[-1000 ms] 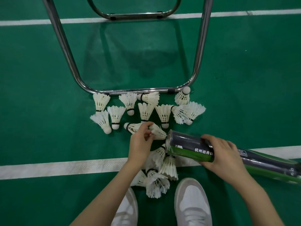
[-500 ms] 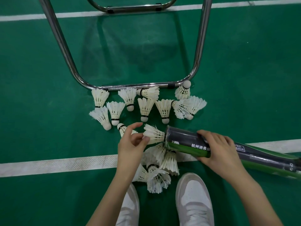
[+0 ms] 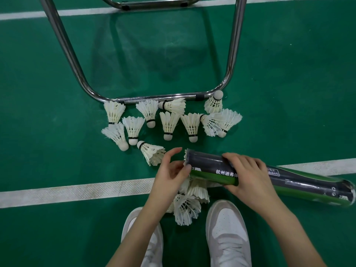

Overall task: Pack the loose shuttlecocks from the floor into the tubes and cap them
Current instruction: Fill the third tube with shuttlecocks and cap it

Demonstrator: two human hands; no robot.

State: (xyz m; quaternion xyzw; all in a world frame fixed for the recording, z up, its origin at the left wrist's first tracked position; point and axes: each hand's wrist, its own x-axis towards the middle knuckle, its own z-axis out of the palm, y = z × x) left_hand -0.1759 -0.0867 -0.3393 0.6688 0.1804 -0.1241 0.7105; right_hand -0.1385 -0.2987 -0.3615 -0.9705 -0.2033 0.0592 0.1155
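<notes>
My right hand [image 3: 244, 174] grips a dark and green shuttlecock tube [image 3: 300, 182] held level above the floor, its open mouth pointing left. Only the feather tips of a shuttlecock [image 3: 185, 156] show at that mouth. My left hand [image 3: 171, 172] is at the tube's mouth, fingers loosely spread, thumb against the rim. Several white shuttlecocks [image 3: 169, 124] lie in rows on the green floor beyond my hands. One shuttlecock [image 3: 152, 152] lies just left of my left hand. More shuttlecocks [image 3: 189, 205] are piled under the tube, between my shoes.
A chrome chair frame [image 3: 154, 98] stands on the floor right behind the far row of shuttlecocks. A white court line [image 3: 77, 191] runs across under my hands. My white shoes [image 3: 227, 234] stand at the bottom.
My left hand carried a shuttlecock from the floor to the tube's mouth and pushed it in; only its feather tips now show. The tube has stayed in my right hand.
</notes>
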